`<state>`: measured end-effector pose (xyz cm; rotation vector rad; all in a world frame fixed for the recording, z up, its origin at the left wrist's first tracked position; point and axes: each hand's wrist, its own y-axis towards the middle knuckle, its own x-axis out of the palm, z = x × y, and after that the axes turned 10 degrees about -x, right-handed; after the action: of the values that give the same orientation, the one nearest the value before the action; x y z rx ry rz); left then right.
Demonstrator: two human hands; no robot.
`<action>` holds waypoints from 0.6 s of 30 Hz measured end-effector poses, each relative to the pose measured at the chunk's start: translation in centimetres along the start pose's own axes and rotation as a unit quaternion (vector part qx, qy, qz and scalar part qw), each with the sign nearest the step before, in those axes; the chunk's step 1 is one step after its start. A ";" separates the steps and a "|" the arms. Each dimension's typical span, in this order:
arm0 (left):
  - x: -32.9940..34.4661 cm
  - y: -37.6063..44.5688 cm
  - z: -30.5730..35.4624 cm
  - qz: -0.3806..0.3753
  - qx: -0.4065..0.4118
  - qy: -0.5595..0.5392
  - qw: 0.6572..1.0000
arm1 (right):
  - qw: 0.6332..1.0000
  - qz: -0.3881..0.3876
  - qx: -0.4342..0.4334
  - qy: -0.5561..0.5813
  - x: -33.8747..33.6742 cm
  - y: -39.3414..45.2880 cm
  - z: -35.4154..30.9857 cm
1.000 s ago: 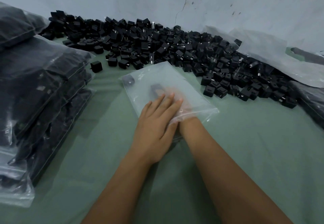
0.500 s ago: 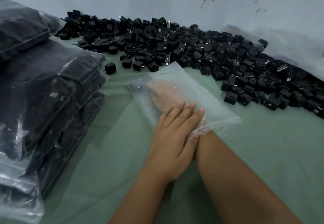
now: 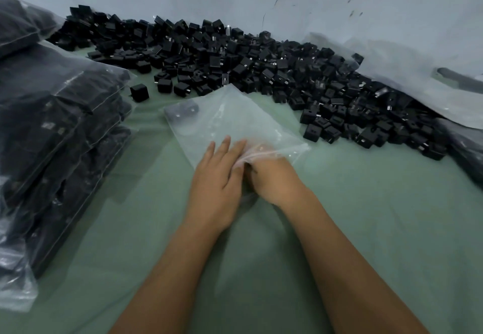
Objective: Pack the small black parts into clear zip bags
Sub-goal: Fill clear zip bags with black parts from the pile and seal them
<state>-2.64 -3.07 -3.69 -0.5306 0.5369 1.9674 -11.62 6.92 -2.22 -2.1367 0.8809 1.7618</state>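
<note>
A clear zip bag (image 3: 235, 122) lies flat on the green table (image 3: 366, 216), its mouth toward me. One small black part (image 3: 181, 114) shows through the plastic in the bag's far left corner. My left hand (image 3: 217, 184) presses the near edge of the bag with straight fingers. My right hand (image 3: 273, 177) is at the bag's mouth, its fingers tucked inside and only hazily visible through the crumpled plastic, with no part seen in them. A long heap of loose black parts (image 3: 261, 67) runs along the wall behind the bag.
Stacks of filled bags (image 3: 57, 124) rise at the left edge. A single black part (image 3: 139, 92) sits apart near them. Crumpled clear plastic (image 3: 418, 72) lies at the right against the wall, with another dark filled bag (image 3: 467, 150) below it.
My right hand has drawn back from deep inside the bag to its mouth. A black part now lies in the bag's far corner. My left hand stayed on the bag's near edge.
</note>
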 end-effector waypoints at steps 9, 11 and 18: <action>0.0 0.1 -0.4 -0.025 -0.077 0.016 0.997 | 0.863 0.478 0.118 0.110 -3.2 -4.0 3.6; -0.1 0.0 -0.3 -0.028 -0.073 0.026 0.997 | 0.877 0.414 0.226 0.090 -3.6 -3.5 6.4; -0.2 0.2 -0.2 -0.035 -0.072 0.039 0.996 | 0.921 0.183 0.344 -0.004 -2.0 -3.4 10.9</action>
<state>-2.67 -3.36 -3.69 -0.7094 0.4196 1.9343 -18.70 16.00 -3.71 -1.5644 1.6821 1.2933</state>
